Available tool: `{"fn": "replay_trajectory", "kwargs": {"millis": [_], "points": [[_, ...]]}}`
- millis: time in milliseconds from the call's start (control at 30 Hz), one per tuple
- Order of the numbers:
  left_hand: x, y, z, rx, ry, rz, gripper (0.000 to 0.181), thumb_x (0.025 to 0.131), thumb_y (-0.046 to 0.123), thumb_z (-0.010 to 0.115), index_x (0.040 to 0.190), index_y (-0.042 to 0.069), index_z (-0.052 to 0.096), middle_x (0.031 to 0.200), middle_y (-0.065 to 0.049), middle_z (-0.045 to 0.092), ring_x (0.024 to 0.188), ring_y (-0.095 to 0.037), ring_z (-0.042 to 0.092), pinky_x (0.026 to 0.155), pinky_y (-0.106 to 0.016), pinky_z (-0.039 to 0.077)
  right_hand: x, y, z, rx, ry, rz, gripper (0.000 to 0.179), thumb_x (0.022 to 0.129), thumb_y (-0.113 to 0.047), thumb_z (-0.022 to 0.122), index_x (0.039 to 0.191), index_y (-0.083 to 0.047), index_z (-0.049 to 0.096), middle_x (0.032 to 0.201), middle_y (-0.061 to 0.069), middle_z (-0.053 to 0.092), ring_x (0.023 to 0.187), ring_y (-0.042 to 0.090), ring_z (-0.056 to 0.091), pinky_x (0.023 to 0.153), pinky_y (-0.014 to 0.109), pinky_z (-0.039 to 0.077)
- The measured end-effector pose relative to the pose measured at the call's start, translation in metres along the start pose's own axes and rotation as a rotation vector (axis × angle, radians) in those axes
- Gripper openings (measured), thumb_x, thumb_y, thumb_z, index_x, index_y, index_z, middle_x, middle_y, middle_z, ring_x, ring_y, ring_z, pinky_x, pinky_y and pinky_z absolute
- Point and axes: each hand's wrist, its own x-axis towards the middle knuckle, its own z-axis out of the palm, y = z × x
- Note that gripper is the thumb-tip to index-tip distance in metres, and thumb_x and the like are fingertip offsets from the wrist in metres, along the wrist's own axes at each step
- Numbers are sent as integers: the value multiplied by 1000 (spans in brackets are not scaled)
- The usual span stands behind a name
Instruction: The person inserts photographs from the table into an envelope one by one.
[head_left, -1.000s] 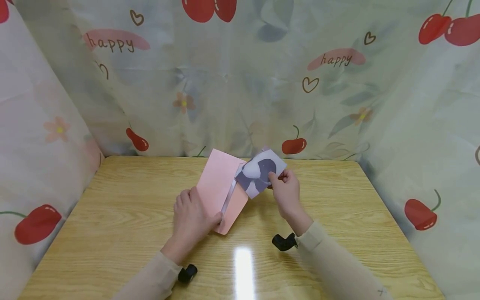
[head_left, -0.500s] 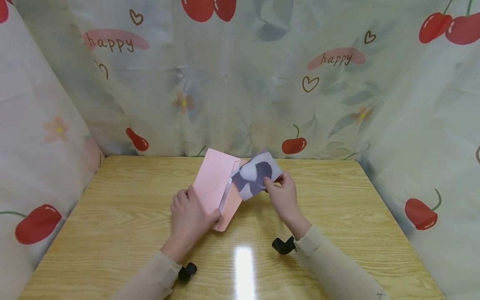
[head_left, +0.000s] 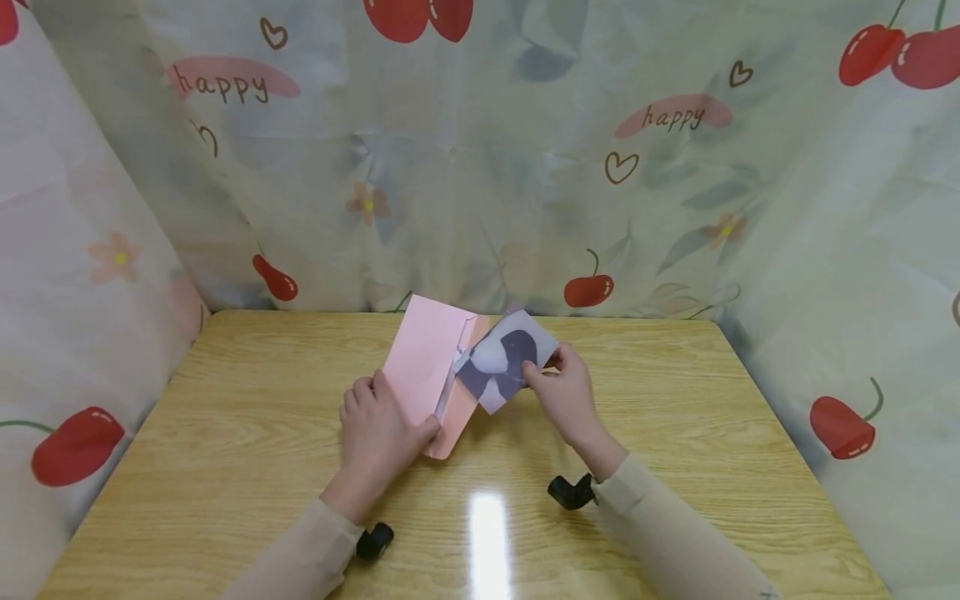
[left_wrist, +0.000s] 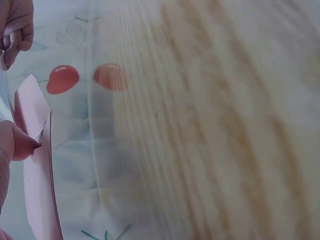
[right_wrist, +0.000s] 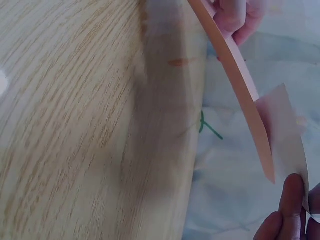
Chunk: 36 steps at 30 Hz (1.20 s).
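A pink envelope (head_left: 423, 358) is tilted in front of me, its flap (head_left: 457, 412) folded out to the right. My left hand (head_left: 381, 433) grips its lower left part, thumb near the opening. With thumb and fingers my right hand (head_left: 566, 396) pinches a card (head_left: 501, 358) printed in grey and white. The card's left corner overlaps the envelope's opening, where a bit of white shows. In the right wrist view the card's pale back (right_wrist: 285, 125) stands beside the orange-pink flap (right_wrist: 235, 80). The left wrist view catches the envelope's edge (left_wrist: 40, 180) and the left thumb (left_wrist: 22, 142).
Both hands are over a wood-grain table (head_left: 247, 467) with a bright light reflection near the front. Curtains (head_left: 450, 167) printed with cherries and hearts enclose its back and sides. Black wrist mounts (head_left: 570, 492) sit by the sleeves.
The envelope has shifted slightly left in the left hand. The right hand has moved the card a little left, and the card has turned, its lower corner now lower.
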Motion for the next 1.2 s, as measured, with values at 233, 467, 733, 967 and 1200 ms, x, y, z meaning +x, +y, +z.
{"fn": "replay_trajectory", "kwargs": {"millis": [233,467,733,967,1200], "points": [[0,1,1,6,0,-3,93,60,53,69,124,-8,41,113,-28,44,102,-41,42,88,-51,34,10,24,10,31,-66,23,24,85,-6,70,100,4,55,91,15,61,68,16,65,63,28,52],[-1,2,0,-21,-13,8,99,62,58,70,128,-9,39,115,-28,43,103,-41,41,89,-51,34,12,22,20,-50,-129,22,20,85,-10,71,97,0,58,85,13,62,61,17,62,60,26,50],[-2,0,1,-22,24,36,97,64,58,73,125,-9,41,111,-28,43,100,-41,42,87,-50,36,17,25,20,-111,-147,38,21,84,-10,72,97,0,59,80,11,64,70,23,62,65,39,53],[-2,1,-1,-32,3,50,98,67,58,74,127,-9,38,114,-28,42,102,-40,41,89,-51,35,21,22,16,-168,-199,32,25,82,-9,73,100,1,59,76,12,62,66,22,61,65,44,54],[-3,3,-1,-53,-28,59,99,69,59,74,130,-9,36,117,-29,40,105,-41,39,91,-51,34,29,21,11,-263,-213,56,26,82,-11,75,98,-1,57,72,10,59,61,18,53,57,31,50]]}}
